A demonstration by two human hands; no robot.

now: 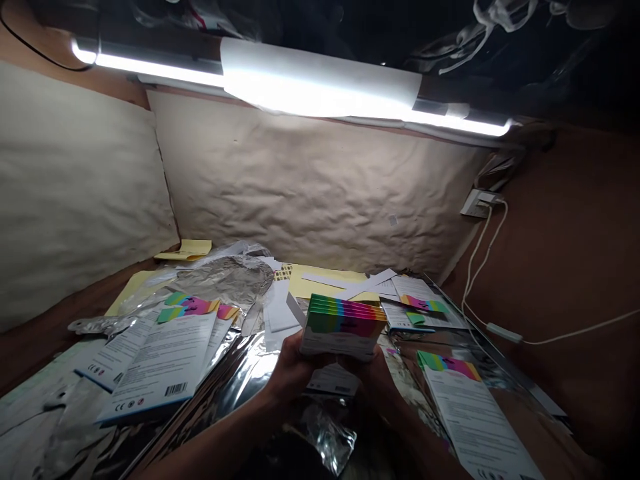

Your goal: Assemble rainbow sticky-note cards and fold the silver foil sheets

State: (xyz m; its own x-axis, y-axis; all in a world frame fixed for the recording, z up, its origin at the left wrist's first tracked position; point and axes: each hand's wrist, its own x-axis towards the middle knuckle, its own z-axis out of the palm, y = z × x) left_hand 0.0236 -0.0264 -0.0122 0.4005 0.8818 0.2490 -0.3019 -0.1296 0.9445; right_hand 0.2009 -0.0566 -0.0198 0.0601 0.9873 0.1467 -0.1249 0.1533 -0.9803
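My left hand and my right hand together grip a stack of several flat white boxes with rainbow-coloured tops, held upright just above the table. The left fingers wrap the stack's left lower edge, the right fingers its right lower edge. A white flap sticks out at the stack's left. Both forearms reach in from the bottom of the view.
More rainbow-topped boxes lie flat at the left, at the right and behind the stack. Silver foil bags and yellow papers cover the table. A lit tube lamp hangs above; a white cable runs down the right wall.
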